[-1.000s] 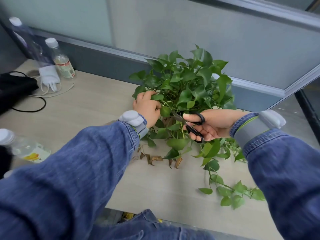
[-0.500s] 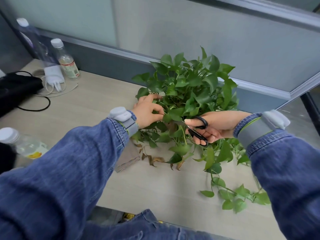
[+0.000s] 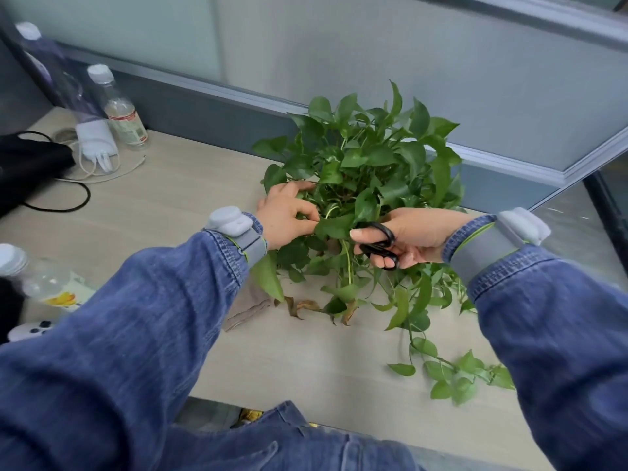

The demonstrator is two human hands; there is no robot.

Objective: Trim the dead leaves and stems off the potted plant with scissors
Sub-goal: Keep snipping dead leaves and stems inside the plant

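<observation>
A bushy green potted plant [image 3: 370, 158] stands on the pale wooden desk [image 3: 306, 362], its pot hidden by foliage. My left hand [image 3: 285, 215] reaches into the plant's left side and pinches a stem or leaf between thumb and fingers. My right hand [image 3: 411, 236] holds black-handled scissors [image 3: 380, 244] at the plant's near side, their blades hidden among the leaves. Several brown dead leaves [image 3: 306, 305] lie on the desk under the plant's front edge. A long green vine [image 3: 452, 368] trails over the desk to the right.
Two clear bottles [image 3: 119, 110] and a white charger with cable [image 3: 97, 144] stand at the back left, beside a black bag [image 3: 30, 164]. Another bottle [image 3: 40, 283] lies near the left edge. A partition wall runs behind the plant.
My left hand has pushed further into the foliage and closed on a stem or leaf. My right hand with the scissors has stayed at the plant's near side. The camera has tilted slightly.
</observation>
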